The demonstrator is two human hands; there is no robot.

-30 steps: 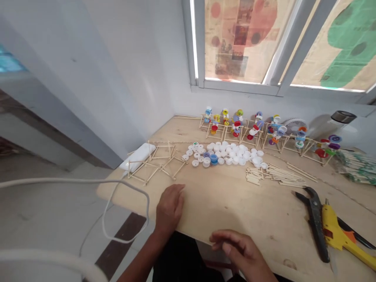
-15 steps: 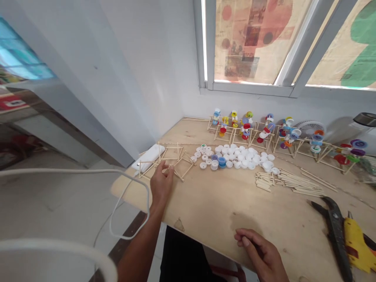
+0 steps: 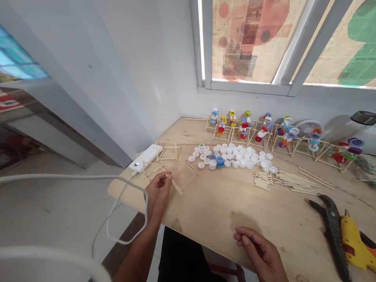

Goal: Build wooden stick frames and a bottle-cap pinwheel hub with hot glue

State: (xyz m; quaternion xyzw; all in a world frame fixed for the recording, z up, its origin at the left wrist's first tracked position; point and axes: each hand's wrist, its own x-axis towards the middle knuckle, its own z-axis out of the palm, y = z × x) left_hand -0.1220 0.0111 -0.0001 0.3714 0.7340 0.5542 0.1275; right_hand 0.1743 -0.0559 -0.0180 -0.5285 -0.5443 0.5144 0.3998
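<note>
My left hand [image 3: 158, 194] pinches one corner of a square frame made of thin wooden sticks [image 3: 176, 186]. That frame is tilted and blurred above the table's left part. Just behind my fingers lies another stick frame [image 3: 149, 169], partly covered by my hand, and a third stick frame [image 3: 168, 158] sits farther back. Over the front edge of the table, my right hand [image 3: 261, 252] is closed, thumb against the curled fingers, with nothing visible in it. White bottle caps [image 3: 235, 154] lie in a cluster beyond the hands, a few blue ones among them.
Loose wooden sticks [image 3: 296, 182] lie right of the caps. A yellow glue gun [image 3: 355, 243] and a black-handled cutter [image 3: 331, 227] rest at the right. Stick stands with coloured caps [image 3: 264, 131] line the back. A white power strip [image 3: 147, 158] and its cable [image 3: 117, 177] are at left.
My left hand went forward and left to the stick frames, took hold of one and is shifting it toward me. My right hand has closed its fingers. The view swung slightly left.
</note>
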